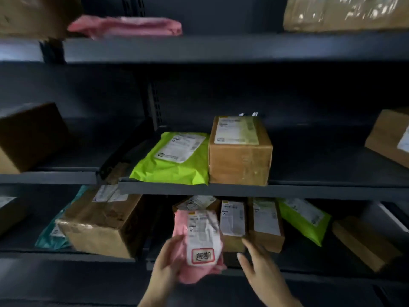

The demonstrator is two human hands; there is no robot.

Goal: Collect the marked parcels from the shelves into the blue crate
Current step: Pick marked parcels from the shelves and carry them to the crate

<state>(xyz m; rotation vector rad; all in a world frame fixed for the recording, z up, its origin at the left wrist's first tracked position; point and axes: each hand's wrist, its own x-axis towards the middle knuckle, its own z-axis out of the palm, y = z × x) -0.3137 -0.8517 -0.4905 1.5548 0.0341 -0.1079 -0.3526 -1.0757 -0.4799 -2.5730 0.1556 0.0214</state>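
Observation:
A pink mailer bag (183, 229) with a white label and a red-framed mark sits at the front of the lower shelf (309, 276). My left hand (167, 262) grips its lower left side. My right hand (256, 262) hovers just right of it with fingers straight, apart from the bag. No blue crate is in view.
On the lower shelf are a large brown box (99, 227), a teal bag (51, 235), two upright small boxes (250, 220) and a green bag (303, 220). The middle shelf holds a green mailer (174, 160) and a brown box (240, 151). Another pink bag (126, 25) lies on the top shelf.

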